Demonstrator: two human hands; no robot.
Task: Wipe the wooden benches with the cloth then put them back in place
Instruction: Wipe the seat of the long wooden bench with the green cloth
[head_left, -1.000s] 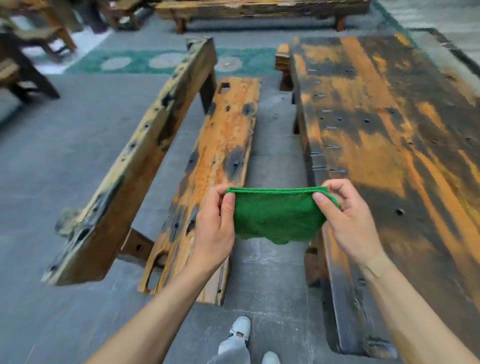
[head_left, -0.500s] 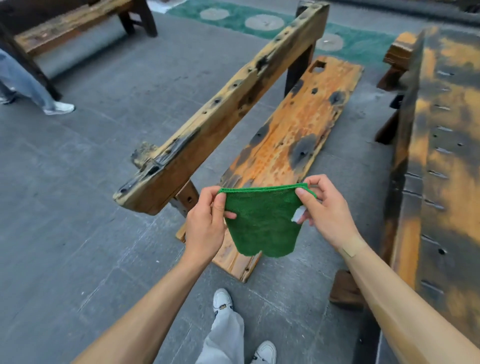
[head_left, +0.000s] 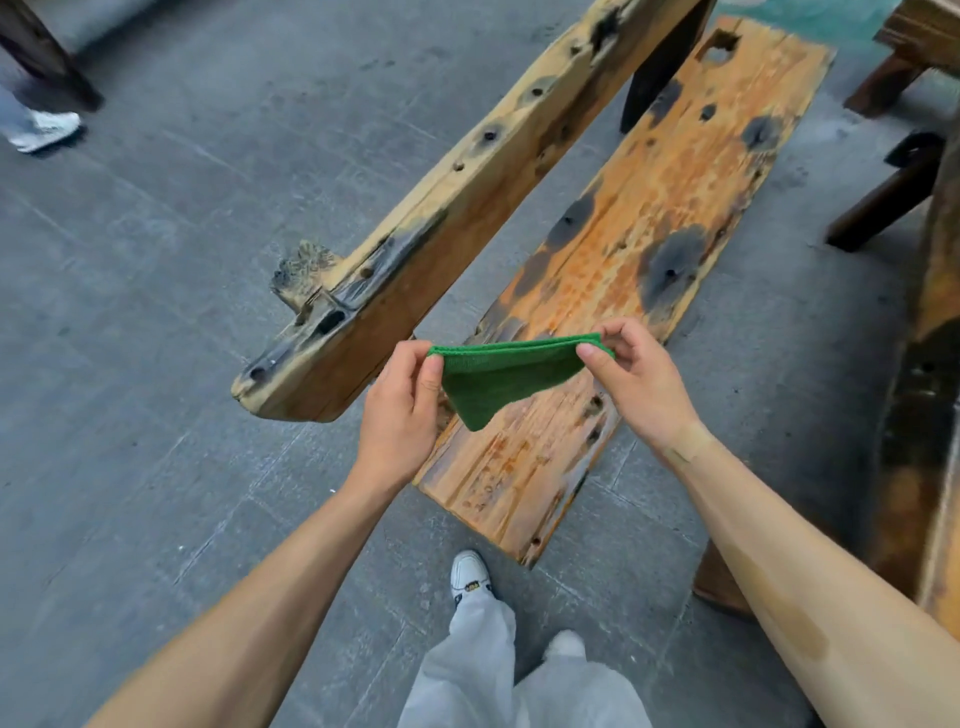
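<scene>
While both hands pinch the folded green cloth (head_left: 498, 379) taut in the air, left hand (head_left: 400, 410) and right hand (head_left: 639, 384) at opposite corners, keep the fold flat; lower it onto the bench (head_left: 613, 291) seat just beyond; wipe lengthwise.

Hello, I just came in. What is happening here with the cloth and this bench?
A person is holding a green cloth stretched between both hands: the left hand pinches one top corner, the right hand the other. The cloth hangs in the air above the near end of an orange wooden bench, not touching it. Judging from this, wiping of this bench has not started yet. A dark wooden table stands at the right.
</scene>
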